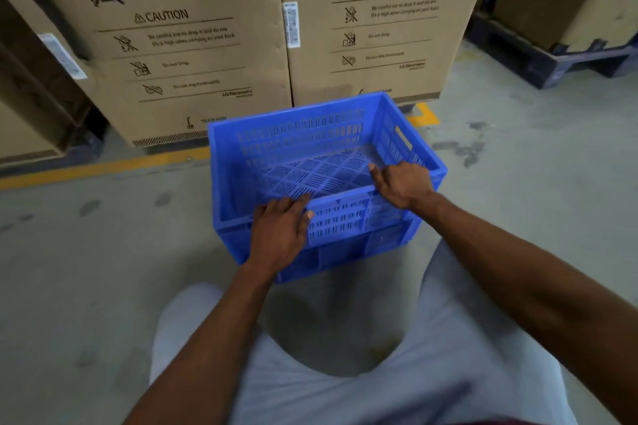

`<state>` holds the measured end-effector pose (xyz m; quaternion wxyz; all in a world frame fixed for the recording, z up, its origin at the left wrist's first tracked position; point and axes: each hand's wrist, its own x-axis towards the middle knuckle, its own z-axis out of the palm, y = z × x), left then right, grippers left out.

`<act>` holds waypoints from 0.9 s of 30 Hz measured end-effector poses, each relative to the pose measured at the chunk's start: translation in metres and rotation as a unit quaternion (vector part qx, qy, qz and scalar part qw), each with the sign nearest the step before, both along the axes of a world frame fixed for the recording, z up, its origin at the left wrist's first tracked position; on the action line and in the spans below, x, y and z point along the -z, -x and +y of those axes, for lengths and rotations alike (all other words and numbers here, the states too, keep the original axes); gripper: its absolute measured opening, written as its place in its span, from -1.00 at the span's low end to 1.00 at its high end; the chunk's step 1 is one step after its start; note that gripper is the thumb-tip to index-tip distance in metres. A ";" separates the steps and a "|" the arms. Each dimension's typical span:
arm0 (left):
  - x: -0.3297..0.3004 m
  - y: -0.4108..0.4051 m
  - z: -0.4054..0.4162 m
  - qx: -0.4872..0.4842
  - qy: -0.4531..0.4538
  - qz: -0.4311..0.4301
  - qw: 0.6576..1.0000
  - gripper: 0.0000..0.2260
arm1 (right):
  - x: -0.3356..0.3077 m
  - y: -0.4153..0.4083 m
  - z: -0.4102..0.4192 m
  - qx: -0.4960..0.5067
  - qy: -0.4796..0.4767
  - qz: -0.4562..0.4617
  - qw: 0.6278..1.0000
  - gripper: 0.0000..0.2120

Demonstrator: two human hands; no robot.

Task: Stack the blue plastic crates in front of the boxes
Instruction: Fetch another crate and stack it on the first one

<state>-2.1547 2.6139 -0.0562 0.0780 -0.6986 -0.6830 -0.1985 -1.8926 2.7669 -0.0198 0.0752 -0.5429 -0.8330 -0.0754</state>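
Left hand (279, 235) and right hand (402, 185) each grip the near rim of the blue slotted crate (310, 145) before two cardboard boxes (193, 45)

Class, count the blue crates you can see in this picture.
1. The blue crate sits on the floor before the boxes, both hands on its near rim. Others may lie out of view.

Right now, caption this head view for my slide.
Both hands grip a blue crate before cardboard boxes.
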 end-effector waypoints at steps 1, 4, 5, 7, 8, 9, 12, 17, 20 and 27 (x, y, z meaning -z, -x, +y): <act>-0.003 -0.002 0.002 -0.005 0.014 0.001 1.000 -0.59 | 0.003 0.000 -0.002 0.008 -0.013 0.001 1.000 -0.36; -0.014 -0.010 0.010 -0.017 0.064 -0.003 0.998 -0.53 | -0.004 0.004 0.007 0.024 0.007 -0.003 1.000 -0.38; -0.014 -0.013 0.010 -0.016 0.075 0.001 0.997 -0.49 | -0.007 0.003 0.012 0.019 0.012 -0.002 1.000 -0.38; -0.011 -0.021 0.005 -0.009 0.108 0.030 0.994 -0.24 | -0.010 0.000 0.020 0.008 0.014 0.005 1.000 -0.39; -0.008 -0.025 0.001 -0.010 0.127 0.047 0.991 -0.08 | -0.010 -0.001 0.023 0.003 0.011 0.005 1.000 -0.40; -0.005 -0.027 -0.003 -0.015 0.132 0.057 0.989 0.04 | -0.009 -0.002 0.024 -0.003 0.007 0.003 1.000 -0.41; -0.002 -0.025 -0.008 -0.016 0.112 0.067 0.991 0.12 | -0.004 -0.006 0.022 -0.009 0.009 0.009 1.000 -0.40; -0.019 -0.008 0.009 0.046 0.128 -0.027 0.990 -0.29 | -0.005 -0.016 0.019 0.002 -0.010 -0.007 1.000 -0.38; -0.015 -0.002 0.014 0.051 0.097 -0.039 0.993 -0.32 | -0.008 -0.014 0.020 -0.003 -0.002 -0.024 1.000 -0.36; -0.002 -0.017 0.017 0.018 0.072 0.053 0.996 -0.23 | -0.006 -0.022 0.023 -0.023 0.005 -0.022 0.999 -0.36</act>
